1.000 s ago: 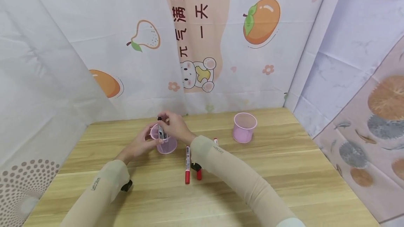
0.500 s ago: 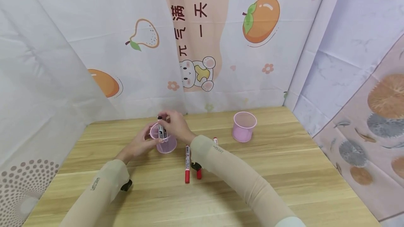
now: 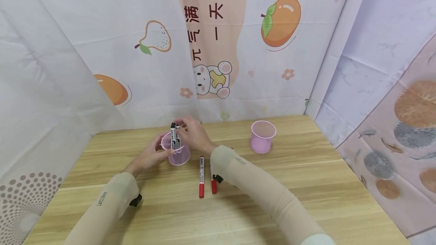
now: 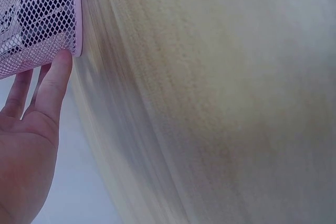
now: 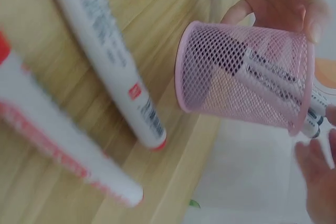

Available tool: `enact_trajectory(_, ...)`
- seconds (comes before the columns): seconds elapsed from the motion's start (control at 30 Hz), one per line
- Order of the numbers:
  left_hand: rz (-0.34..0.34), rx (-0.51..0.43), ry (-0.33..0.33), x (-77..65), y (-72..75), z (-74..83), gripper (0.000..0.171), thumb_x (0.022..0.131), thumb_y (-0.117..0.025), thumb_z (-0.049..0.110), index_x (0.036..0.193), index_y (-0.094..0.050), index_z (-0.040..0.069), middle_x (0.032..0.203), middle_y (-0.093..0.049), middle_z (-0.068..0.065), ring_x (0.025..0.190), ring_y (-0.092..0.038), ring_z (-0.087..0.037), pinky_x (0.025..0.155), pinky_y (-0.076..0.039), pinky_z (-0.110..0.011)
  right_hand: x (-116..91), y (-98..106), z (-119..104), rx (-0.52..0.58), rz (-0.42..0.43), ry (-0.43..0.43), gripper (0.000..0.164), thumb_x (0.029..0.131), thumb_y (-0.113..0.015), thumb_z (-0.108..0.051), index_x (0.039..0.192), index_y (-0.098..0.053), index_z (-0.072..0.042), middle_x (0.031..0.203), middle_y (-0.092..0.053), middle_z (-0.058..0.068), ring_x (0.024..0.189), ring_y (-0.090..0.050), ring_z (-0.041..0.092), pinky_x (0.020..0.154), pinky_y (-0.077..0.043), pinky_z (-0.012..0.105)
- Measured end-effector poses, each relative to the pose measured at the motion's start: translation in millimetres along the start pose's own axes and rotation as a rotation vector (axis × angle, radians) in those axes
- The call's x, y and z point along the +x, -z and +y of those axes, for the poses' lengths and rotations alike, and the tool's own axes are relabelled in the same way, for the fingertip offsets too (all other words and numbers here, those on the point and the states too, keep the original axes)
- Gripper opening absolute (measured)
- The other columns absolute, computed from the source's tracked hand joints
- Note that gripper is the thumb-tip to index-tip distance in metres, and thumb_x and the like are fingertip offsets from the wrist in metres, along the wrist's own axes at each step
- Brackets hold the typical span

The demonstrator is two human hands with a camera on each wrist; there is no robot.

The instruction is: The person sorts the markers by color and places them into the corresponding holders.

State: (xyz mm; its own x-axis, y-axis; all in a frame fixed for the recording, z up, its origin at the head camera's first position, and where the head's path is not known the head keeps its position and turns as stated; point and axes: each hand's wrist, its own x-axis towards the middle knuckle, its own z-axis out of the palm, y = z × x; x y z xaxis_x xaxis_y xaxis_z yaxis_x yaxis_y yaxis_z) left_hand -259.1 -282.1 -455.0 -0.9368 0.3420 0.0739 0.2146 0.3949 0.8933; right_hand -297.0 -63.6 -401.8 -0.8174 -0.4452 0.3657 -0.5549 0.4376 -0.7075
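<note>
A pink mesh pen holder (image 3: pixel 180 158) stands upright at the back left of the table. My left hand (image 3: pixel 151 155) grips it, thumb at the near side of the rim; in the left wrist view a fingertip lies at the base. Several black-capped white markers (image 3: pixel 173 138) lean inside, their ends sticking out above the rim. My right hand (image 3: pixel 195 136) is right beside those ends, its fingers parted around them and slightly apart in the right wrist view. Two red-capped white markers (image 3: pixel 201 177) (image 5: pixel 107 53) lie on the table right of the holder, one partly under my right sleeve.
A second pink mesh pen holder (image 3: pixel 261 141) stands at the back right of the wooden table (image 3: pixel 306 184). White printed cloth (image 3: pixel 272 67) hangs close behind the table edge and along both sides.
My right hand has shifted slightly right, off the marker tops, so more of the black-capped markers shows. My left hand stays on the pen holder.
</note>
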Motion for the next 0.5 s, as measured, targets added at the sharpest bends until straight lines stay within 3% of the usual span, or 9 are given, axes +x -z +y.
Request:
enact_trajectory(0.1,-0.004,-0.002,-0.011,0.4,0.5,0.0,0.075,0.096,-0.07,0.023,0.157,-0.028,0.011,0.149,-0.044,-0.021,0.132,-0.046,-0.043,0.109,-0.037,-0.062,-3.2,7.5,2.6,-0.074,-0.084,-0.001,0.055,0.094,-0.075,-0.02,0.144,-0.055,-0.012,0.142,-0.057,0.006,0.128,-0.054,0.021,0.107,-0.045,0.035)
enact_trajectory(0.2,-0.009,-0.007,-0.016,0.7,1.3,0.5,0.076,0.096,-0.07,0.023,0.157,-0.028,0.01,0.149,-0.043,-0.021,0.131,-0.046,-0.043,0.109,-0.037,-0.062,-6.1,12.9,6.8,-0.077,-0.171,-0.017,0.071,0.092,-0.077,-0.028,0.153,-0.044,-0.015,0.151,-0.049,0.009,0.136,-0.049,0.025,0.11,-0.043,0.041)
enact_trajectory(0.37,-0.013,-0.007,-0.007,0.7,1.2,1.9,0.076,0.096,-0.07,0.024,0.158,-0.027,0.01,0.15,-0.043,-0.021,0.132,-0.045,-0.043,0.11,-0.035,-0.063,-10.3,18.6,12.5,-0.024,-0.259,-0.037,0.082,0.091,-0.078,-0.03,0.158,-0.034,-0.012,0.156,-0.044,0.01,0.133,-0.053,0.031,0.103,-0.05,0.037)
enact_trajectory(0.5,-0.011,-0.001,-0.004,-0.4,0.4,3.4,0.077,0.096,-0.07,0.023,0.158,-0.027,0.009,0.15,-0.042,-0.022,0.133,-0.044,-0.043,0.11,-0.034,-0.063,-12.9,20.7,15.4,-0.048,-0.313,-0.024,0.083,0.092,-0.077,-0.033,0.159,-0.033,-0.011,0.158,-0.041,0.008,0.133,-0.053,0.03,0.106,-0.047,0.035)
